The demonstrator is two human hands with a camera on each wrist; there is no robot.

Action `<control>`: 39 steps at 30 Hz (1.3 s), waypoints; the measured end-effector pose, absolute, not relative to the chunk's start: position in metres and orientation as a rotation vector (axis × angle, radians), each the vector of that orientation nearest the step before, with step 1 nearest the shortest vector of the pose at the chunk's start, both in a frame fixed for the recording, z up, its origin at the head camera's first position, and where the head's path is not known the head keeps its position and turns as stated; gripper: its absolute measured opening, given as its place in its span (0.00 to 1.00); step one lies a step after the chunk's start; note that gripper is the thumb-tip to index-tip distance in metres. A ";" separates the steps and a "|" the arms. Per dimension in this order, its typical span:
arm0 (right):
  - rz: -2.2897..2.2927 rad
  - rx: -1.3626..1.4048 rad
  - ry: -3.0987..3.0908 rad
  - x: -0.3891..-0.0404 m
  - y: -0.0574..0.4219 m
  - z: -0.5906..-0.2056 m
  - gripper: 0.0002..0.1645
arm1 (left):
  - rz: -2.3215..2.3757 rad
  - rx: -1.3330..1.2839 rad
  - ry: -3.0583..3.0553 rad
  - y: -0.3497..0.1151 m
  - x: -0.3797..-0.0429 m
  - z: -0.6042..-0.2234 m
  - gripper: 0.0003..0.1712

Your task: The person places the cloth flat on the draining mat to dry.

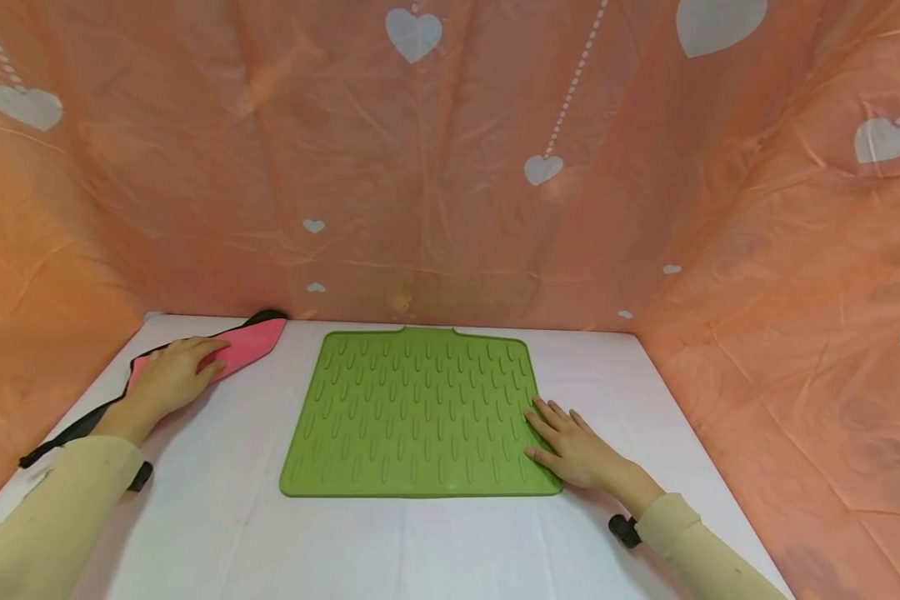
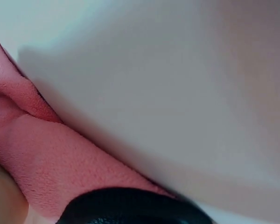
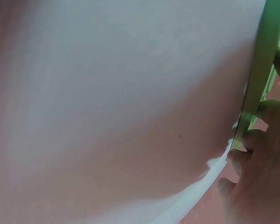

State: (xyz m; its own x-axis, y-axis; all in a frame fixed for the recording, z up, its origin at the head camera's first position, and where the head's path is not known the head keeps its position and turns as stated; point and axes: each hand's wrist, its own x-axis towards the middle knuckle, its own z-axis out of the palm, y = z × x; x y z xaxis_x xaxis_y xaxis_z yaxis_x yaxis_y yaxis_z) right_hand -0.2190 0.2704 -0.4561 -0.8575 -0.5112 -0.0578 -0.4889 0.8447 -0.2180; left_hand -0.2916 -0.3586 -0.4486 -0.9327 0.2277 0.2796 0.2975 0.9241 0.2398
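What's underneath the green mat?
The green mat lies on the white tablecloth, which shows around it. Whatever else might be under its middle is covered, so I can't tell. The right hand touches the mat's right edge from above.

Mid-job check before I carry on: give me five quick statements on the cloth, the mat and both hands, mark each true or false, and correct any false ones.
1. The left hand touches the pink cloth. True.
2. The right hand is at the right edge of the green mat. True.
3. The cloth lies on top of the mat. False: it lies apart from the mat, to its left.
4. Both hands are on the cloth. False: only the left hand is.
5. The mat lies on a white table. True.
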 end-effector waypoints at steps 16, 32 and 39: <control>-0.312 -0.820 2.910 -0.218 0.272 -0.459 0.41 | -0.489 -0.482 -2.696 -0.356 -0.293 -0.450 0.15; -0.323 -0.811 2.901 -0.217 0.270 -0.457 0.41 | -0.668 -0.456 -2.591 -0.348 -0.292 -0.431 0.15; -0.328 -0.810 2.893 -0.218 0.269 -0.456 0.41 | -0.719 -0.456 -2.487 -0.330 -0.292 -0.415 0.16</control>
State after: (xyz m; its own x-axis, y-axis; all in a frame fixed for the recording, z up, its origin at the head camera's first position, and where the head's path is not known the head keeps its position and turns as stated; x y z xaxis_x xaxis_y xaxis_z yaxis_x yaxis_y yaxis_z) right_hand -0.2182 0.2695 -0.4559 -0.8495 -0.5245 -0.0562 -0.4986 0.8332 -0.2393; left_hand -0.2923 -0.3297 -0.4154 -0.8150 0.1731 0.5529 0.4413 0.8039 0.3988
